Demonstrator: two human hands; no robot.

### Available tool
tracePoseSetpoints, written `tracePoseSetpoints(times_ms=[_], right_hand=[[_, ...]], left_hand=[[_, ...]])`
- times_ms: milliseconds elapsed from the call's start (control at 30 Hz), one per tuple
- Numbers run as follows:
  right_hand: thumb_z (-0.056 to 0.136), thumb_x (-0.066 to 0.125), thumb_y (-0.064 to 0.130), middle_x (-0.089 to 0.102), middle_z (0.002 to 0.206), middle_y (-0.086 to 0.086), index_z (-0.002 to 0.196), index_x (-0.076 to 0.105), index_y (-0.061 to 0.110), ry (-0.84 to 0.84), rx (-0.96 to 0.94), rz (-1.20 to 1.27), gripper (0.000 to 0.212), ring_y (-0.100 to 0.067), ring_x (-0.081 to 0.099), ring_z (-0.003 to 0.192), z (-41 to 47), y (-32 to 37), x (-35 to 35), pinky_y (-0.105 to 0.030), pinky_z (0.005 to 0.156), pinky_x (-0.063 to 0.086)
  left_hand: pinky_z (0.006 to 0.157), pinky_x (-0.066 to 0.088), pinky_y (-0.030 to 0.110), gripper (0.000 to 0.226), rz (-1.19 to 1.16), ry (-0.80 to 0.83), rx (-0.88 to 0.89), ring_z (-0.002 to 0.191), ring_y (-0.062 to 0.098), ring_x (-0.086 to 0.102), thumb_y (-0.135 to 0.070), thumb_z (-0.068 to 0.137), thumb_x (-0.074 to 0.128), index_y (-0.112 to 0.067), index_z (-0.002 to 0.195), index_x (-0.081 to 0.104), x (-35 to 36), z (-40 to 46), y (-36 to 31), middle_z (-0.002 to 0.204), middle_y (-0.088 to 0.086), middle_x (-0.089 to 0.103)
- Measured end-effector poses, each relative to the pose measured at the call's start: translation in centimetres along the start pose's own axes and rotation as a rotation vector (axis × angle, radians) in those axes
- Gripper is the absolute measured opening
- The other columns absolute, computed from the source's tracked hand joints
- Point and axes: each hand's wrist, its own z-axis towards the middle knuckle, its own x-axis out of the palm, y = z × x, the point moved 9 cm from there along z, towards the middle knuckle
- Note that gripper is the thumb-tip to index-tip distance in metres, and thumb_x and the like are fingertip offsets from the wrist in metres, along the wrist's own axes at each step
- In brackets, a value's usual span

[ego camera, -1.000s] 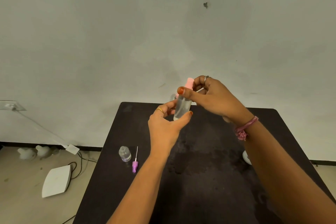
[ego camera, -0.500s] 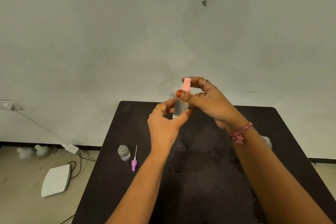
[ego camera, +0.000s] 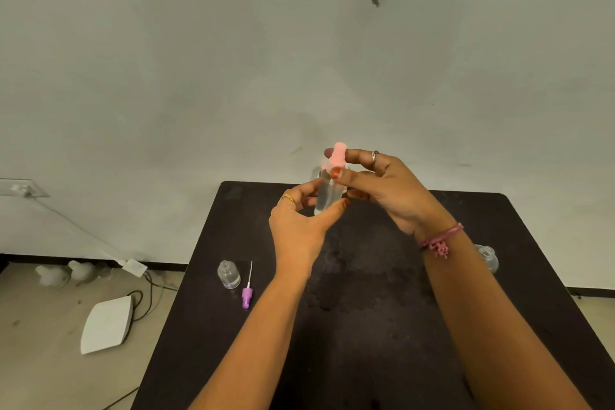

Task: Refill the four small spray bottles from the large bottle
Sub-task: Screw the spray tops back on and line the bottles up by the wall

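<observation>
Pink spray cap [ego camera: 336, 156] sits atop clear small spray bottle [ego camera: 327, 193], held upright above far end of tabletop [ego camera: 366, 326]. Left hand [ego camera: 299, 230] grips bottle body from below; right hand [ego camera: 382, 190] pinches cap from right side. Long axis near vertical, cap directly over neck, so twist likely about that axis. Open bottle [ego camera: 228, 274] and purple sprayer [ego camera: 247, 293] lie on tabletop left of left forearm.

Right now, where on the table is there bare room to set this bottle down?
Bare: the table between the forearms. Crowded: left edge, open small bottle beside purple sprayer; right edge, another clear bottle.
</observation>
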Motion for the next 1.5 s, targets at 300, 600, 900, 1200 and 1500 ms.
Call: tracePoseSetpoints(times_ms=[300, 600, 900, 1200, 1500], right_hand=[[0.053, 0.081, 0.053, 0.065, 0.113, -0.001, 0.11, 0.061, 0.022, -0.138, 0.081, 0.047, 0.068, -0.02, 0.064, 0.105, 0.3, -1.8, -0.2, -0.031, 0.079, 0.054], [0.067, 0.082, 0.029, 0.073, 0.098, 0.005, 0.102, 0.074, 0.017, -0.225, 0.04, 0.089, 0.038, -0.01, 0.067, 0.096, -0.3, -1.4, -1.0, -0.018, 0.076, 0.052], [0.07, 0.081, 0.028, 0.072, 0.101, 0.001, 0.106, 0.069, 0.015, -0.236, 0.015, 0.079, 0.04, -0.008, 0.067, 0.094, -0.3, -2.1, -0.7, -0.008, 0.065, 0.049], [0.083, 0.064, 0.033, 0.069, 0.112, 0.006, 0.107, 0.07, 0.019, 0.043, -0.073, -0.1, 0.029, -0.006, 0.062, 0.106, 0.6, -1.3, 0.3, -0.018, 0.091, 0.047], [0.085, 0.067, 0.033, 0.07, 0.094, 0.013, 0.089, 0.072, 0.031, -0.248, -0.122, -0.107, 0.007, -0.003, 0.064, 0.093, 1.0, -2.2, 0.4, -0.019, 0.077, 0.048]], left_hand=[[0.073, 0.053, 0.015, 0.041, -0.005, 0.01, 0.008, 0.088, 0.001, 0.064, -0.026, 0.069, 0.085, -0.028, 0.105, 0.067, 0.4, -0.2, 0.1, 0.096, -0.015, 0.068], [0.077, 0.054, 0.02, 0.039, -0.005, 0.022, -0.032, 0.089, 0.007, 0.064, -0.022, 0.069, 0.085, -0.033, 0.1, 0.062, 0.6, -0.4, 1.0, 0.094, -0.013, 0.067], [0.082, 0.055, 0.022, 0.043, -0.002, 0.038, -0.051, 0.092, 0.006, 0.065, -0.024, 0.07, 0.085, -0.025, 0.109, 0.067, 0.6, -0.4, 1.7, 0.098, -0.012, 0.069], [0.077, 0.047, 0.013, 0.047, 0.031, 0.146, -0.063, 0.096, 0.002, 0.062, -0.025, 0.072, 0.082, -0.024, 0.116, 0.065, 1.0, 0.0, 1.7, 0.098, -0.021, 0.064], [0.081, 0.045, 0.007, 0.052, 0.111, 0.078, -0.011, 0.098, 0.001, 0.06, -0.025, 0.075, 0.08, -0.017, 0.123, 0.062, 1.2, 1.0, 2.0, 0.11, -0.01, 0.065]])
